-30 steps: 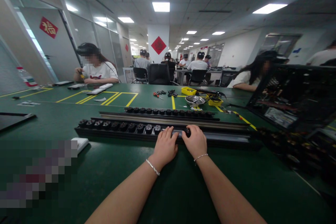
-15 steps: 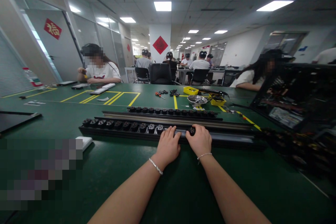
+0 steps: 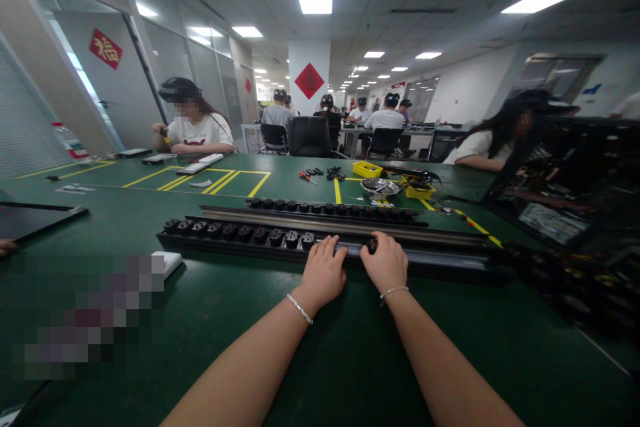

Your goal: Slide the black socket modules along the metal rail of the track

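Note:
A long black socket rail (image 3: 440, 258) lies across the green table (image 3: 320, 340) in front of me, with several black socket modules (image 3: 240, 232) seated along its left half. My left hand (image 3: 324, 273) rests on the rail with its fingers laid over it, just right of the last seated module. My right hand (image 3: 386, 265) is beside it, fingers curled around a black socket module (image 3: 372, 245) that sits on the rail. A second rail (image 3: 330, 209) with several modules lies parallel just behind.
Yellow bins (image 3: 367, 169), a metal bowl (image 3: 379, 187) and small tools (image 3: 306, 177) sit further back. A dark open case (image 3: 565, 187) stands at right, a white block (image 3: 169, 261) at left, a dark tray (image 3: 35, 219) at far left. Other people sit at tables behind.
Both hands stay on the rail, almost still. The view has shifted slightly, so the rail and hands sit a little further right in the frame.

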`<state>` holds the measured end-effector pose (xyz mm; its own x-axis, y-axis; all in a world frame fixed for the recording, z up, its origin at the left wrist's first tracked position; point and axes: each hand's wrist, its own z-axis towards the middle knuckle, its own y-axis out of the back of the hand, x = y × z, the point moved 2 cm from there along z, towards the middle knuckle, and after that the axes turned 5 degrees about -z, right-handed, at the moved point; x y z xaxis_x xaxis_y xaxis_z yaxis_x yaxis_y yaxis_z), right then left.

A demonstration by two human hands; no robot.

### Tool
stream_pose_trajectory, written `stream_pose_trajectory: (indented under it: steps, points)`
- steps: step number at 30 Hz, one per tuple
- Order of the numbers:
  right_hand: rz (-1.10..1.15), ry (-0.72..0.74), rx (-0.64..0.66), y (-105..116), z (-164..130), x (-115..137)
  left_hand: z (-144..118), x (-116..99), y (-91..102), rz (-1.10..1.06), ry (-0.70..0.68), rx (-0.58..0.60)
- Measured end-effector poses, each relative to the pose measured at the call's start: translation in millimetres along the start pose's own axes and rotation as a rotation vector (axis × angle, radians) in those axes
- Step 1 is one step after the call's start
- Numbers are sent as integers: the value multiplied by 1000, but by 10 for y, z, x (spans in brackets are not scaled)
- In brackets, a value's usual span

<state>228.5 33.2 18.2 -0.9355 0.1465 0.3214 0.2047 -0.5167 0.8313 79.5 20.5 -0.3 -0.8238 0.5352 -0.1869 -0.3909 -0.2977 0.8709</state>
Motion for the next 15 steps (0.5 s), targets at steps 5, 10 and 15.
stream_pose_trajectory:
  steps: [5, 10, 15]
  points:
    - [-10, -16, 4, 5, 2, -17, 2, -10, 11, -7, 3, 9]
    - [3, -28, 8, 5, 9, -28, 2, -10, 8, -14, 9, 15]
    - [-1, -29, 12, 12, 15, -36, 3, -7, 8, -11, 4, 4]
